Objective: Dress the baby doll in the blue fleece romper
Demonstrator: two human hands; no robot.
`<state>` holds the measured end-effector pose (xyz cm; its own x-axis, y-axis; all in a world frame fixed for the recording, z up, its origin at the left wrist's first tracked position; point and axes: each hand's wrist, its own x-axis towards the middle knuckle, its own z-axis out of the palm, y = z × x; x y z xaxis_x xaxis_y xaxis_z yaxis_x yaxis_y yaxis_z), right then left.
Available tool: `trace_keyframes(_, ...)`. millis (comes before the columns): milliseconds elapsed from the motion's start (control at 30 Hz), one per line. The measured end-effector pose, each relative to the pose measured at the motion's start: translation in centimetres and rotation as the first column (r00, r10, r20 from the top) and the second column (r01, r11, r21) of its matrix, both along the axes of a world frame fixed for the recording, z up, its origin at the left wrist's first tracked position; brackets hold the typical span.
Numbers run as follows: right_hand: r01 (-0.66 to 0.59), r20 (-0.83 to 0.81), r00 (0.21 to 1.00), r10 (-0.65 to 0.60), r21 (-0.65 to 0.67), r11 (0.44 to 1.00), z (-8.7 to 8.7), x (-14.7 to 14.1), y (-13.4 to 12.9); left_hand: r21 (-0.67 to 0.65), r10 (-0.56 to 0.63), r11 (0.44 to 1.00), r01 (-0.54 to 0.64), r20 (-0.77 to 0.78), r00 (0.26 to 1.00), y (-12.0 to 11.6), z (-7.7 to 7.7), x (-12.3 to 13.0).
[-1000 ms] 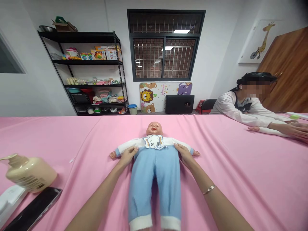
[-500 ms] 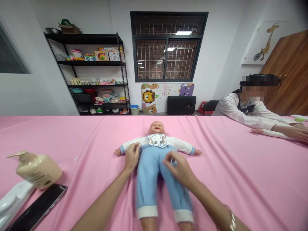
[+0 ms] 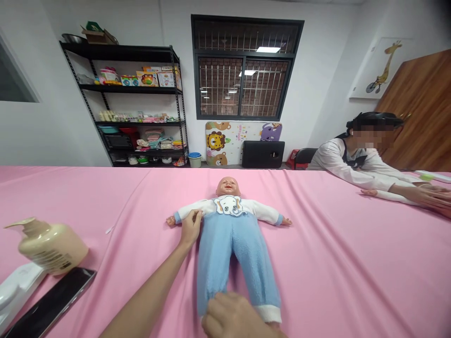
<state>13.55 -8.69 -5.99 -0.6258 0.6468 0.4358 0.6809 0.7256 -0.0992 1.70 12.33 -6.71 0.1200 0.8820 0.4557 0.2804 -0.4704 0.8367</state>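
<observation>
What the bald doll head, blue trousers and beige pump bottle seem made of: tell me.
Bald doll head: probably vinyl or plastic, glossy, with highlights. Blue trousers: likely fleece or terry, matt, with fuzzy nap. Beige pump bottle: likely plastic, glossy, with reflections.

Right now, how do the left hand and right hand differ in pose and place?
The left hand is beside the waist of the blue trousers on the doll; the right hand is lower, over a trouser leg. The left hand reaches forward, fairly crisp; the right hand is curled and blurred. Both are bare.
</observation>
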Motion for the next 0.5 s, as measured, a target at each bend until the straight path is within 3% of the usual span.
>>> trace_keyframes(100,0.078,-0.043,0.996,-0.081,-0.076,0.994,1.5,2.5,-0.5,0.019,-0.106,0.994,0.108,-0.118,0.987,0.1,0.3,0.1)
trace_keyframes(167,0.165,-0.057,0.982,-0.180,-0.205,0.965,2.3,4.4,-1.2,0.017,-0.136,0.990,0.141,-0.158,0.978,0.3,0.5,0.1)
trace_keyframes(267,0.230,-0.063,0.957,-0.284,-0.435,0.871,3.5,6.5,-2.4,0.067,-0.035,0.997,0.048,-0.181,0.983,0.6,0.7,-0.4)
trace_keyframes(367,0.127,-0.210,0.922,-0.324,-0.628,0.768,5.0,7.6,-2.3,0.157,0.025,0.987,0.038,-0.379,0.925,0.6,0.7,-0.8)
trace_keyframes(433,0.035,-0.379,0.841,-0.385,-0.673,0.739,5.5,8.6,-0.7,0.213,0.083,0.977,0.012,-0.429,0.900,0.2,1.1,-0.6)
trace_keyframes(500,0.104,-0.508,0.691,-0.514,-0.635,0.766,4.7,10.1,2.0,0.270,0.161,0.961,-0.064,-0.356,0.920,-0.5,2.0,0.3)
